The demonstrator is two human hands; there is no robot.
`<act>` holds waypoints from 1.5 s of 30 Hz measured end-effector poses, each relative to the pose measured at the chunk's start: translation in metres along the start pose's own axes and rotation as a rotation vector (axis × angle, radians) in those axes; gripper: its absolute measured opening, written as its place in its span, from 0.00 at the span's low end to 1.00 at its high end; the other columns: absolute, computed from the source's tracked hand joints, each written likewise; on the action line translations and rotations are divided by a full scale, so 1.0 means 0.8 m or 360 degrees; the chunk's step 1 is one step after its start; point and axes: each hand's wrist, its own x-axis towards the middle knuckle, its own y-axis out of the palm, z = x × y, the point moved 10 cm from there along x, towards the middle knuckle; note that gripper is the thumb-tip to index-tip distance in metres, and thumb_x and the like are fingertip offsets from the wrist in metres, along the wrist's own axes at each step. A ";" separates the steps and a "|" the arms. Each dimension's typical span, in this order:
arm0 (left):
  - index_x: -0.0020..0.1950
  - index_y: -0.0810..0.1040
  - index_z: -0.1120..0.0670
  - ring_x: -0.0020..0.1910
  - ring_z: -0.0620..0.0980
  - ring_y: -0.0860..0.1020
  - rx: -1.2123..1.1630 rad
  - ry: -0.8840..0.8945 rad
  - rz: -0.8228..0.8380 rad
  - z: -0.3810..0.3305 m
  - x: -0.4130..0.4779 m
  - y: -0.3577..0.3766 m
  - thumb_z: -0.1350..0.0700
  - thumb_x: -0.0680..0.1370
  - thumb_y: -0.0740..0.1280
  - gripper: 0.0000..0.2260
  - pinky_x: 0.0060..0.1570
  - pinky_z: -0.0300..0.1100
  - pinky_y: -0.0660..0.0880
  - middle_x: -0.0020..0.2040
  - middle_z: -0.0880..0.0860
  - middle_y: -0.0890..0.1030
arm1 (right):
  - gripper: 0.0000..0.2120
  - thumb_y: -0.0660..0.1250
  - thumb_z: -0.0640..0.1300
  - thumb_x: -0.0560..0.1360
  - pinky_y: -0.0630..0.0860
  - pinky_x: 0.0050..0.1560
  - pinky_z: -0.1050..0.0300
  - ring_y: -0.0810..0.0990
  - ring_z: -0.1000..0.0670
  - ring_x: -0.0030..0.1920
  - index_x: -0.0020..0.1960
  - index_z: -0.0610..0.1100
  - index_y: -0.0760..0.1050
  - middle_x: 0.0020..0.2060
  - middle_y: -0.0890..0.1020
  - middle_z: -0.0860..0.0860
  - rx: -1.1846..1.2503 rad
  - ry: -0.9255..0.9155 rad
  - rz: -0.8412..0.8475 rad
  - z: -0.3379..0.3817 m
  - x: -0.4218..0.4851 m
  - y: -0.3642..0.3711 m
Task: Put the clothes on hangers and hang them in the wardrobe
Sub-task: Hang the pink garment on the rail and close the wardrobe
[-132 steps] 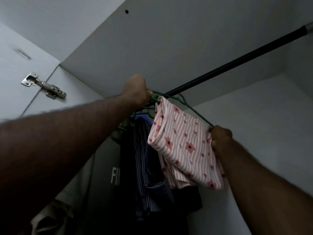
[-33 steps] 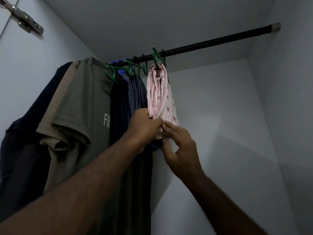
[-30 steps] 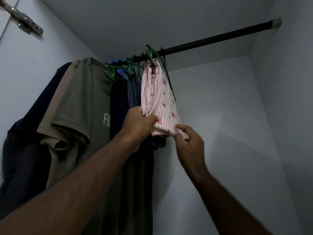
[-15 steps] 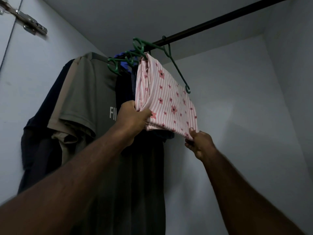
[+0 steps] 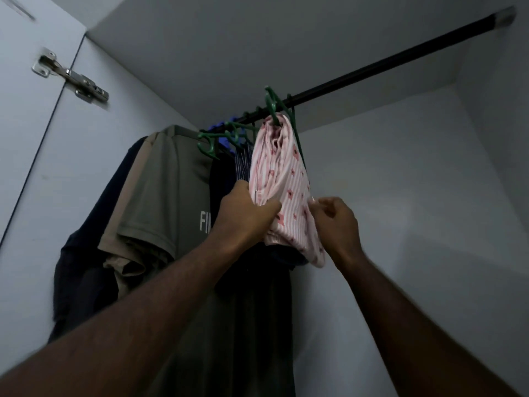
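At frame centre, under the dark rail (image 5: 372, 71), my left hand (image 5: 243, 213) grasps the folded pink striped garment (image 5: 286, 190) hanging from its green hanger (image 5: 272, 103), while my right hand (image 5: 337, 222) pinches its right edge.

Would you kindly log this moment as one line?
pink cloth: on green hanger, on rod | left hand: grips cloth | right hand: pinches cloth

Home wardrobe, rail (image 5: 372, 68), hung clothes (image 5: 169, 181)
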 end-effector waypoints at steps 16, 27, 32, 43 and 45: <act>0.43 0.76 0.61 0.36 0.53 0.80 0.0551 0.0282 0.0138 -0.125 0.137 0.032 0.55 0.79 0.64 0.11 0.37 0.46 0.80 0.41 0.58 0.81 | 0.25 0.71 0.60 0.71 0.81 0.44 0.48 0.81 0.50 0.42 0.58 0.43 0.75 0.45 0.81 0.49 -0.0435 -0.0555 0.0041 0.161 0.043 0.017; 0.45 0.79 0.68 0.37 0.58 0.81 0.0351 0.0438 -0.0207 -0.134 0.155 0.003 0.52 0.82 0.59 0.20 0.41 0.53 0.81 0.40 0.63 0.82 | 0.14 0.63 0.50 0.79 0.75 0.42 0.51 0.78 0.44 0.47 0.59 0.43 0.72 0.51 0.78 0.45 -0.1083 -0.0806 -0.0044 0.168 0.052 0.056; 0.45 0.79 0.66 0.26 0.49 0.76 0.0362 0.0370 -0.0206 -0.115 0.164 -0.012 0.54 0.83 0.58 0.18 0.25 0.38 0.73 0.31 0.55 0.77 | 0.13 0.63 0.51 0.79 0.70 0.39 0.55 0.77 0.45 0.43 0.57 0.43 0.74 0.48 0.81 0.44 -0.1043 -0.0721 0.0009 0.159 0.072 0.074; 0.41 0.79 0.68 0.32 0.58 0.76 0.0378 0.0400 -0.0383 -0.084 0.189 -0.059 0.55 0.77 0.64 0.15 0.30 0.47 0.72 0.30 0.59 0.76 | 0.48 0.46 0.82 0.66 0.71 0.65 0.44 0.76 0.47 0.63 0.69 0.50 0.73 0.66 0.77 0.48 -0.0270 -0.0429 0.0604 0.134 0.081 0.126; 0.42 0.79 0.67 0.37 0.61 0.81 0.0386 0.0394 -0.0386 -0.080 0.190 -0.063 0.54 0.76 0.65 0.15 0.37 0.53 0.79 0.36 0.63 0.80 | 0.42 0.45 0.79 0.70 0.70 0.67 0.43 0.75 0.47 0.64 0.69 0.52 0.73 0.67 0.76 0.48 -0.0302 -0.0471 0.0655 0.137 0.074 0.137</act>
